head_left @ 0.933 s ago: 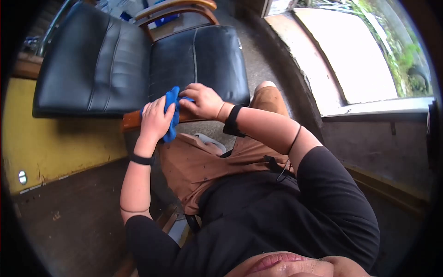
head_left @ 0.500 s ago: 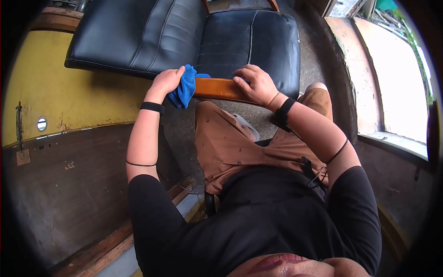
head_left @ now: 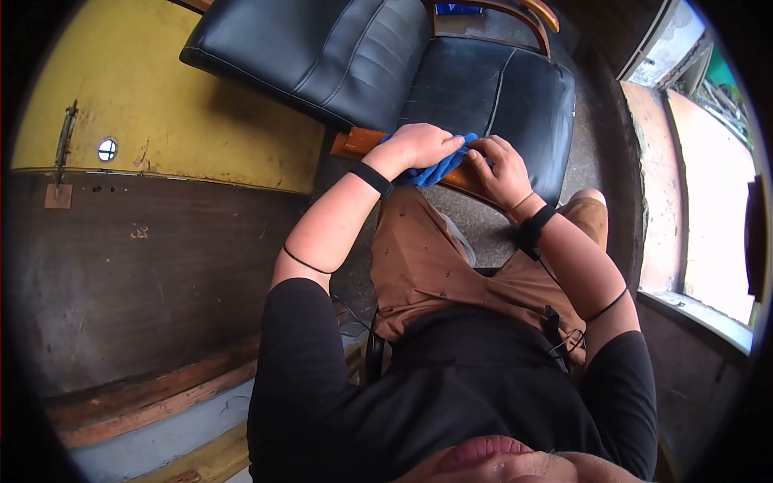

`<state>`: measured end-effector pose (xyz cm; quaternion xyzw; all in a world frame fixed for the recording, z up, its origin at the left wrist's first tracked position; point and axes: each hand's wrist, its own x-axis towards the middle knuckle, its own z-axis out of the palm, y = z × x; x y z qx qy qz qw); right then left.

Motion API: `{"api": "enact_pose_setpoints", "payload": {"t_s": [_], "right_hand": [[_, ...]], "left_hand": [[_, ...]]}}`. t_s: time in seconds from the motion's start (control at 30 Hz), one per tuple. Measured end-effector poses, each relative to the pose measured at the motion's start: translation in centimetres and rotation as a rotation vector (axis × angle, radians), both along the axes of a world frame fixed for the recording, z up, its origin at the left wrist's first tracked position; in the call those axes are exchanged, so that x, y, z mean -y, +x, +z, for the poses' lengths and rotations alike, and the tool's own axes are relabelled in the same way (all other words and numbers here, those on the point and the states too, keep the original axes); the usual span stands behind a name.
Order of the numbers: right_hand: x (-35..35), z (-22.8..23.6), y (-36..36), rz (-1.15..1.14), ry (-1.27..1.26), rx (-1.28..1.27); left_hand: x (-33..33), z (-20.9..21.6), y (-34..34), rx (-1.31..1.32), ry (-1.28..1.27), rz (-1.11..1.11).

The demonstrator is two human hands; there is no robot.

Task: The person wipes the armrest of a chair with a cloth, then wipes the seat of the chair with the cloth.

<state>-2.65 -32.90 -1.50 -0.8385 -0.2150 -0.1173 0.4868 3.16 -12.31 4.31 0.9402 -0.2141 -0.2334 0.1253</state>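
While blue cloth (head_left: 439, 171) lies over wooden armrest (head_left: 361, 141) of black padded chair (head_left: 459, 76), left hand (head_left: 420, 145) covers it, fingers grasping folds; right hand (head_left: 505, 171) curls fingers at cloth's edge, grip unclear. Cloth likely light, limp, not fragile; best held by bunched middle.

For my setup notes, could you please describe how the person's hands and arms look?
The left hand and right hand are bare. Each arm has a short black fabric sleeve, a thin dark cord-like band near the elbow and a black wristband. A thin dark cable seems to leave the right wristband.
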Motion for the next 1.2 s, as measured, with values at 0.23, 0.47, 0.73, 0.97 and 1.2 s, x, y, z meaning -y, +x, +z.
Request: {"api": "enact_pose_setpoints", "payload": {"t_s": [0.23, 0.47, 0.73, 0.97, 1.2], "right_hand": [[0.1, 0.6, -0.1, 0.004, 0.004, -0.044], [0.1, 0.1, 0.1, -0.001, -0.014, -0.040], [-0.6, 0.0, 0.2, -0.051, 0.031, -0.032], [0.1, 0.3, 0.4, 0.033, -0.045, -0.133], [0.1, 0.2, 0.5, -0.056, -0.036, -0.082]], "left_hand": [[-7.9, 0.9, 2.8, -0.044, 0.282, 0.203], [-8.0, -0.3, 2.7, 0.057, 0.197, 0.190], [0.5, -2.0, -1.1, 0.219, -0.170, -0.104], [-3.8, -0.9, -1.0, 0.386, -0.332, -0.074], [-10.7, -1.5, 1.1, 0.233, -0.202, 0.248]]}}
